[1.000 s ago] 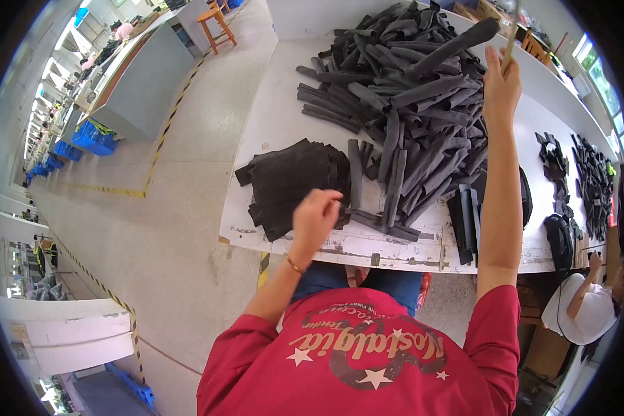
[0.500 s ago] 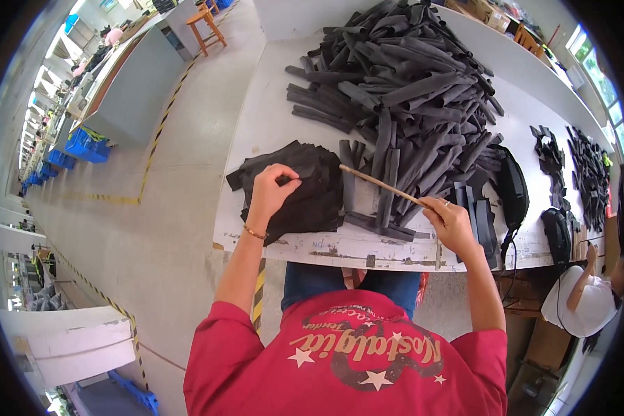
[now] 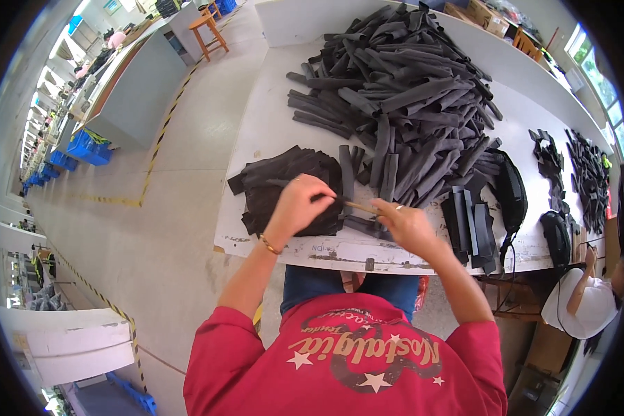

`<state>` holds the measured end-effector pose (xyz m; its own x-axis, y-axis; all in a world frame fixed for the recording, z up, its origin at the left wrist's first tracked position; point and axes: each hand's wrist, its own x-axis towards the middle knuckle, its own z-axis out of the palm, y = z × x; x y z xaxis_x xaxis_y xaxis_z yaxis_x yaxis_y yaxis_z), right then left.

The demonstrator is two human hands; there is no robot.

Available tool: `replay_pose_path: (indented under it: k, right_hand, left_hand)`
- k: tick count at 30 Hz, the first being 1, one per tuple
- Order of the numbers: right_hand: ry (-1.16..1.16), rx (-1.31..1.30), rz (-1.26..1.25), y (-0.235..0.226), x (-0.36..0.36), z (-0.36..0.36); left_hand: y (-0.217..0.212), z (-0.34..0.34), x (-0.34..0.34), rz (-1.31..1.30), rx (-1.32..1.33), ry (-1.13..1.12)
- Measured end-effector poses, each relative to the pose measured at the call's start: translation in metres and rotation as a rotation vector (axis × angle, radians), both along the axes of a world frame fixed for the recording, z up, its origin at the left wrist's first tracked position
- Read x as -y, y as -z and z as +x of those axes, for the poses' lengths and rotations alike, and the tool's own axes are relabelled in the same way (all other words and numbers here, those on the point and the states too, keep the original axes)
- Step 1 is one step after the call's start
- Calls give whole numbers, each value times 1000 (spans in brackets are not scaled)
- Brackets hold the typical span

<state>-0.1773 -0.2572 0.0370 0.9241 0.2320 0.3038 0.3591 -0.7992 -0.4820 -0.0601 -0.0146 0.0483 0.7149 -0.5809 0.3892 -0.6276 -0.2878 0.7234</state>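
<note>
My right hand (image 3: 407, 225) grips a thin wooden stick (image 3: 360, 206) that points left across the front of the table. At the stick's far tip my left hand (image 3: 300, 202) pinches a small dark fabric piece, mostly hidden by the fingers; whether the stick is inside it I cannot tell. Below and behind that hand lies a stack of flat black fabric pieces (image 3: 256, 187). A large heap of dark grey rolled fabric tubes (image 3: 423, 90) covers the middle and back of the white table (image 3: 267, 104).
Several flat dark strips (image 3: 470, 225) lie right of my right hand, beside a black padded pouch (image 3: 512, 187). Further right is another dark heap (image 3: 589, 180). A person in white (image 3: 579, 301) sits at the right. A wooden stool (image 3: 208, 35) stands beyond the aisle.
My left hand has moved right and down to the stick's tip, now with dark fabric in its fingers. My right hand has moved left with the stick.
</note>
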Motion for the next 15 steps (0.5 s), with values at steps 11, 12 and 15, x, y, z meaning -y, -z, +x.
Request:
replay_pose_path:
  k: [11, 12, 15]
  right_hand:
    - [68, -565, 790, 44, -68, -18]
    - [130, -470, 772, 43, -79, -19]
    - [198, -313, 769, 53, -108, -21]
  left_hand:
    - [29, -22, 16, -1362, -1296, -89]
    - [51, -23, 18, -1371, -1212, 41]
    - [53, -37, 37, -1479, -1220, -93]
